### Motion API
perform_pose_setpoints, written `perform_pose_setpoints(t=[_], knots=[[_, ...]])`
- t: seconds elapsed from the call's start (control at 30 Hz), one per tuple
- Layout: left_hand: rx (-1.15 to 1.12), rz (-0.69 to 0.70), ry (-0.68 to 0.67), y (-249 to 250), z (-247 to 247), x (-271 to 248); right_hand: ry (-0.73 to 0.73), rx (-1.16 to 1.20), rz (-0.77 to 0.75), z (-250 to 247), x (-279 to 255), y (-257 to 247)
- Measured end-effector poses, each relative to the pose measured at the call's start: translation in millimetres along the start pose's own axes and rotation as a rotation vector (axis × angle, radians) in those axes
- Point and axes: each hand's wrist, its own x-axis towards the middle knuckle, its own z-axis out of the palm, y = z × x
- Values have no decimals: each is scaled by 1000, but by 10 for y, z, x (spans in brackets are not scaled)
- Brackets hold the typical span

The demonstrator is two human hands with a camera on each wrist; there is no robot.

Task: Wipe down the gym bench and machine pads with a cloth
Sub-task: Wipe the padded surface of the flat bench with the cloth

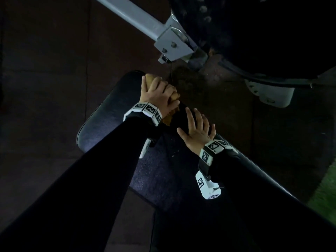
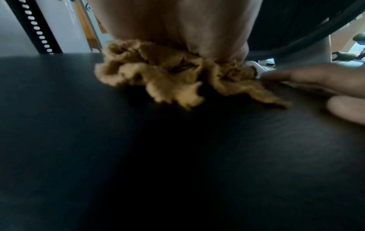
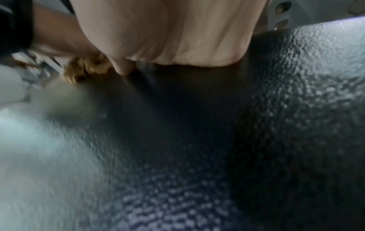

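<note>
The black padded bench point(image 1: 112, 113) runs diagonally through the head view. A crumpled tan cloth point(image 1: 151, 77) lies at its far end, and my left hand point(image 1: 160, 88) covers it, fingers curled over it and pressing it onto the pad. In the left wrist view the bunched cloth point(image 2: 168, 75) spills out from under my palm onto the pad point(image 2: 138, 156). My right hand point(image 1: 198, 122) rests flat on the pad beside the cloth, fingers spread and holding nothing. Its fingertips point(image 2: 316, 78) show at the right of the left wrist view. The right wrist view shows grainy pad point(image 3: 197, 140) and a bit of cloth point(image 3: 85, 70).
A grey steel beam point(image 1: 134, 17) with a bolted bracket point(image 1: 174, 44) crosses above the bench end. A large black machine part point(image 1: 254, 33) fills the top right, over a pale plastic base point(image 1: 271, 93). Dark rubber floor point(image 1: 45, 70) lies left, green turf point(image 1: 325, 193) at the right edge.
</note>
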Motion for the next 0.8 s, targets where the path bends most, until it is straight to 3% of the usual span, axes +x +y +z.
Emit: perform_pose_setpoints(t=[0.07,0.13,0.2,0.3,0.4,0.5,0.57,0.67,0.8], knots=[[2,30,-18,190,60,-29,61,212,-16,-117,1,74],[-2,108,-13,423,148,-106,154,565,53,-272,-58,167],[-37,161,11,634,234,-200,254,737,141,-420,-132,254],[-271,132,107,773,280,-332,322,588,118,-582,-111,239],[-549,18,195,674,299,-531,232,469,-9,-655,63,-27],[-487,-135,196,513,395,-870,6,414,-81,-600,238,-328],[-373,-222,170,418,494,-1150,-96,224,-43,-526,289,-420],[-240,-240,95,357,615,-1492,-106,-8,-27,-452,265,-344],[-199,-247,49,380,651,-1621,-97,64,-9,-454,88,87]])
